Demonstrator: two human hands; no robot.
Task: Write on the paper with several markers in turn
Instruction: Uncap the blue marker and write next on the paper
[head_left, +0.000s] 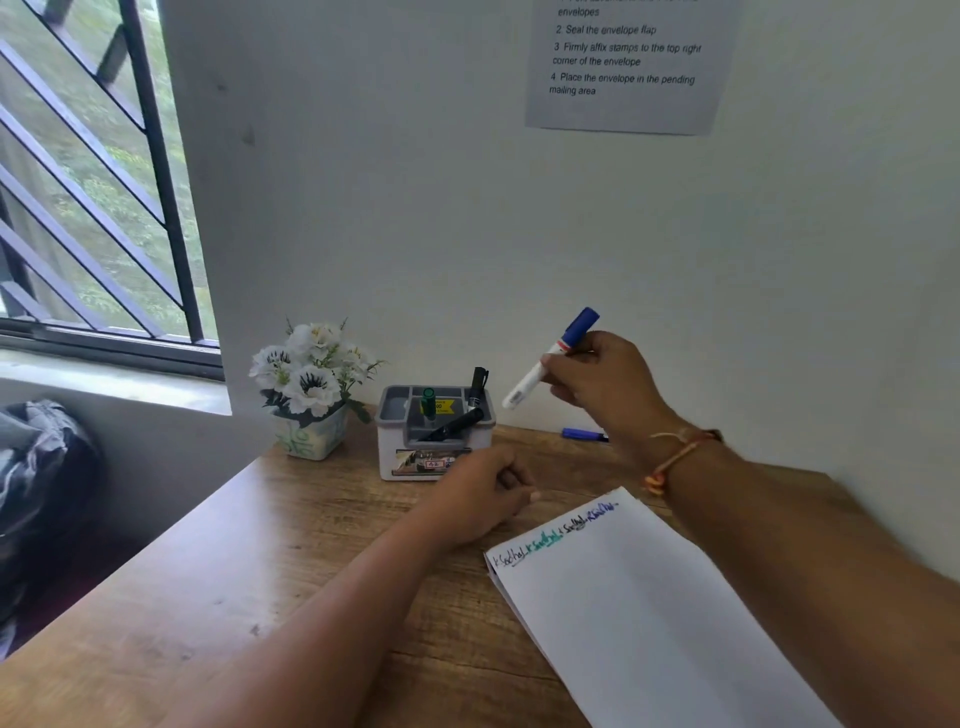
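Observation:
My right hand holds a capped white marker with a blue cap in the air, to the right of the grey organizer box. The box holds a green marker and two black markers. The white paper lies on the wooden desk at the right, with several short words in black, green and blue along its top edge. My left hand rests on the desk just left of the paper, fingers loosely curled, holding nothing. A blue pen lies by the wall.
A pot of white artificial flowers stands left of the box. The wall runs close behind the desk, with a printed instruction sheet taped high up. A barred window is at the left, a dark bag below it.

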